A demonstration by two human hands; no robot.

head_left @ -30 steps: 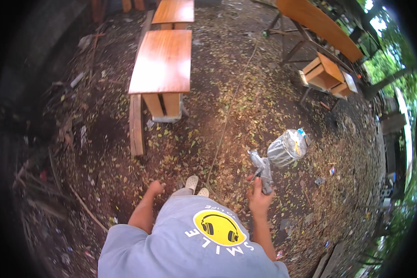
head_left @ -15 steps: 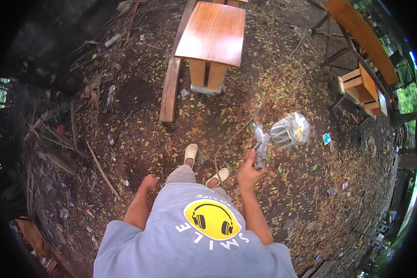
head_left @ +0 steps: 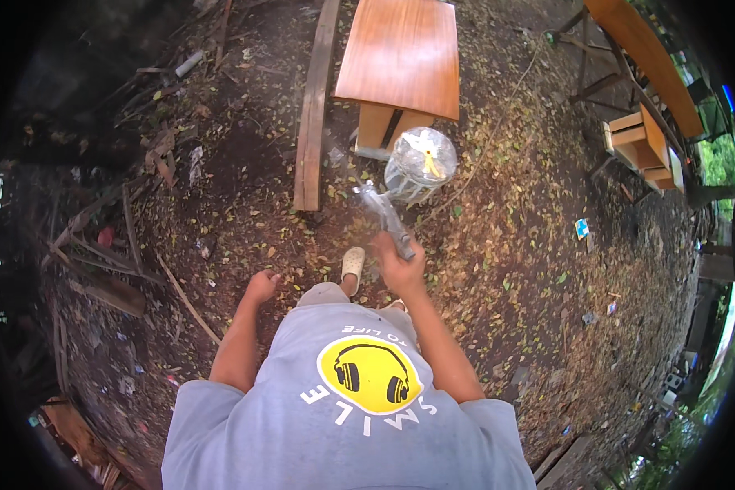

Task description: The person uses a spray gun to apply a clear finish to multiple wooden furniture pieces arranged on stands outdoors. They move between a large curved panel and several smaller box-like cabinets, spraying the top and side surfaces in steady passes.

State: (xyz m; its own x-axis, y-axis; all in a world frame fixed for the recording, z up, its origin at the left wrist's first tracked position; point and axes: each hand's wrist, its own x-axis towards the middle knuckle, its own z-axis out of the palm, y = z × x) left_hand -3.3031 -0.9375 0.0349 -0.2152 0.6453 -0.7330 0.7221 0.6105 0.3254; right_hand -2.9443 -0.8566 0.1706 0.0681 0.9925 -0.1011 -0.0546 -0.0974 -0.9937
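Note:
My right hand (head_left: pixel 400 265) grips the handle of a grey spray gun (head_left: pixel 381 211), held out in front of my body. Its round cup (head_left: pixel 420 165) is wrapped in clear plastic and points away from me, toward the orange-brown wooden table (head_left: pixel 400 57) just ahead. My left hand (head_left: pixel 261 287) hangs at my side in a loose fist with nothing in it. One pale sandal (head_left: pixel 353 263) shows on the leaf-strewn dirt between my hands. I wear a grey shirt with a yellow print.
A long wooden plank (head_left: pixel 314 106) lies on the ground left of the table. A thin cord (head_left: pixel 498 122) runs across the dirt. A small wooden crate-like stand (head_left: pixel 641 143) and a long orange bench (head_left: pixel 645 57) are at the right. Sticks and scrap wood (head_left: pixel 106 253) litter the left.
The table and plank have come closer and more central as I walk toward them. My right hand still carries the spray gun, now held farther forward and to the middle.

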